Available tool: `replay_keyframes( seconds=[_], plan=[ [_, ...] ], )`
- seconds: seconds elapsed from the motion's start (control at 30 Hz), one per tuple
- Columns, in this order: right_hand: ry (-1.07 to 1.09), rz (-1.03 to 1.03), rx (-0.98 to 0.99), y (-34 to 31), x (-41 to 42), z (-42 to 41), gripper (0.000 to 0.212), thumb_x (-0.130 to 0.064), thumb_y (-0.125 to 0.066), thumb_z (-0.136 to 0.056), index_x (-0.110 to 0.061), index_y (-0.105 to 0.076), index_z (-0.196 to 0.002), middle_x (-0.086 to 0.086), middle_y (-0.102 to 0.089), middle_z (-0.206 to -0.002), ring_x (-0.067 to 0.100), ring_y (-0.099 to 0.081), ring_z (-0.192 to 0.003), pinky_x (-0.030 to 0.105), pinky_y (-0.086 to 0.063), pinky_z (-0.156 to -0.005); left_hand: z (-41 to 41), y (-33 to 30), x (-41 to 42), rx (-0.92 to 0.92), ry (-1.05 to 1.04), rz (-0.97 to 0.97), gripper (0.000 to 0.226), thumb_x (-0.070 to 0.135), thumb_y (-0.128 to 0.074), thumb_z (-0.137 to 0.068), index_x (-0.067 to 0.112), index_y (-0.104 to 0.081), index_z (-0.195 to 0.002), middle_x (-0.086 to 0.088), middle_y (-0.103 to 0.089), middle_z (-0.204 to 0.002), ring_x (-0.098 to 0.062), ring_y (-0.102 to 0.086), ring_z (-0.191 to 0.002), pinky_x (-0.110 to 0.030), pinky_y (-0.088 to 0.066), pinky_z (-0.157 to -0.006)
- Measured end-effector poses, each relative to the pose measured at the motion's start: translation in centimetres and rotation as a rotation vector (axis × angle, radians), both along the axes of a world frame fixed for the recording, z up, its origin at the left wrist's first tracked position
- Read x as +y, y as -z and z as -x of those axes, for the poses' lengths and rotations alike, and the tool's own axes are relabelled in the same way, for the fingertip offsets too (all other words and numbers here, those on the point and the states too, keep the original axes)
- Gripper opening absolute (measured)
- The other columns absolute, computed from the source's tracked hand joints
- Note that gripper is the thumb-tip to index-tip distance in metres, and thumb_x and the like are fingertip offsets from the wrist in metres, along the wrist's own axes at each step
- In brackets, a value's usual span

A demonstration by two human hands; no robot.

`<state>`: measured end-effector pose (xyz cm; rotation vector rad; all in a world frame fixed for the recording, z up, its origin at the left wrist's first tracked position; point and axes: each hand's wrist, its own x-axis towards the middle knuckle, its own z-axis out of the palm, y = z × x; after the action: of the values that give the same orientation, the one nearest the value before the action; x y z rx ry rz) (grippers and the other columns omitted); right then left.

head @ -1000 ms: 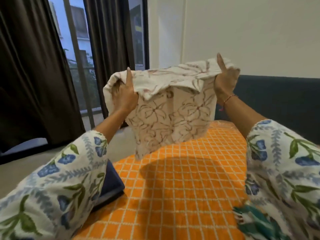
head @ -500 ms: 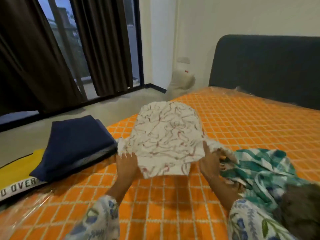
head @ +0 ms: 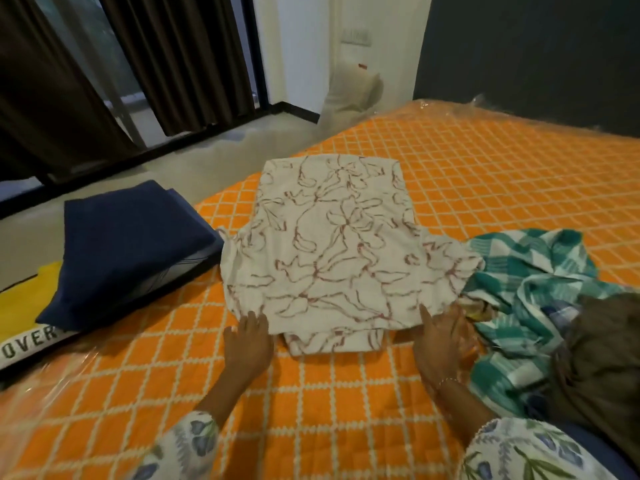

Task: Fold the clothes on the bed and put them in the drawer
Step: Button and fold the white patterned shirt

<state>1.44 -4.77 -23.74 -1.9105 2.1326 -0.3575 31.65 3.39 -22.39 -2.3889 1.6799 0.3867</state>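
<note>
Both hands' fingers [head: 254, 322] straight, flat on floral top [head: 329, 247] w/ nothing gripped.

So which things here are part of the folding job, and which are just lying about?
Job:
white floral garment, spread flat
left hand, right hand at its near edge
teal checked garment, unfolded
folded navy cloth
bed

Lying about:
curtains
headboard
</note>
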Motion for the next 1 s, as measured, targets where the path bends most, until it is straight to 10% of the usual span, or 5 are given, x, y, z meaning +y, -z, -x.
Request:
replay_keyframes(
  seconds=[0.13,0.4,0.53,0.8,1.0],
  plan=[
    [-0.220,0.408,-0.155,-2.0,-1.4,-3.8,0.043,-0.001,-0.054,-0.084,-0.011,-0.058,-0.125,0.024,-0.024,-0.153,0.032,-0.016,-0.144,0.065,-0.027,-0.107,-0.5,-2.4,-2.0,0.280,-0.034,0.213,0.044,0.022,-0.037,-0.101,0.012,-0.035,-0.144,-0.011,-0.034,-0.151,-0.027,-0.036,-0.136,-0.039,-0.032,-0.107],
    [-0.662,-0.091,0.129,1.3,-1.6,-9.3,0.109,-0.081,0.030,-0.057,-0.038,-0.006,-0.151,-0.004,0.005,-0.160,0.019,0.007,-0.148,0.057,0.003,-0.114,6.2,2.7,-5.5,0.067,0.064,0.188,0.067,0.059,-0.013,-0.097,0.018,-0.028,-0.149,-0.015,-0.021,-0.156,-0.030,-0.021,-0.144,-0.059,-0.019,-0.111],
    [-0.647,-0.139,0.143,2.8,1.1,-8.0,0.087,-0.080,0.020,-0.069,-0.043,0.008,-0.146,-0.009,0.015,-0.156,0.017,0.014,-0.145,0.062,0.007,-0.111,7.0,5.3,-2.6,0.123,0.067,0.201,0.080,0.061,-0.005,-0.096,0.014,-0.063,-0.125,-0.016,-0.058,-0.131,-0.034,-0.057,-0.119,-0.055,-0.032,-0.103],
    [-0.580,-0.188,0.096,1.6,8.7,-4.3,0.082,-0.078,-0.009,-0.076,-0.041,-0.021,-0.148,-0.011,-0.005,-0.154,0.019,-0.009,-0.147,0.059,-0.002,-0.110,10.8,6.0,5.0,0.102,0.044,0.289,0.071,0.062,-0.007,-0.094,0.019,-0.031,-0.146,-0.011,-0.042,-0.145,-0.027,-0.015,-0.145,-0.045,0.005,-0.116],
    [-0.505,-0.071,0.056,-0.4,9.4,-5.3,0.063,-0.063,-0.025,-0.087,-0.029,-0.059,-0.128,0.004,-0.047,-0.143,0.028,-0.046,-0.131,0.049,-0.013,-0.108,12.1,1.9,5.8,0.024,0.023,0.296,0.052,0.048,-0.031,-0.084,0.023,-0.076,-0.096,-0.008,-0.070,-0.110,-0.025,-0.064,-0.105,-0.054,-0.043,-0.097]
  ],
)
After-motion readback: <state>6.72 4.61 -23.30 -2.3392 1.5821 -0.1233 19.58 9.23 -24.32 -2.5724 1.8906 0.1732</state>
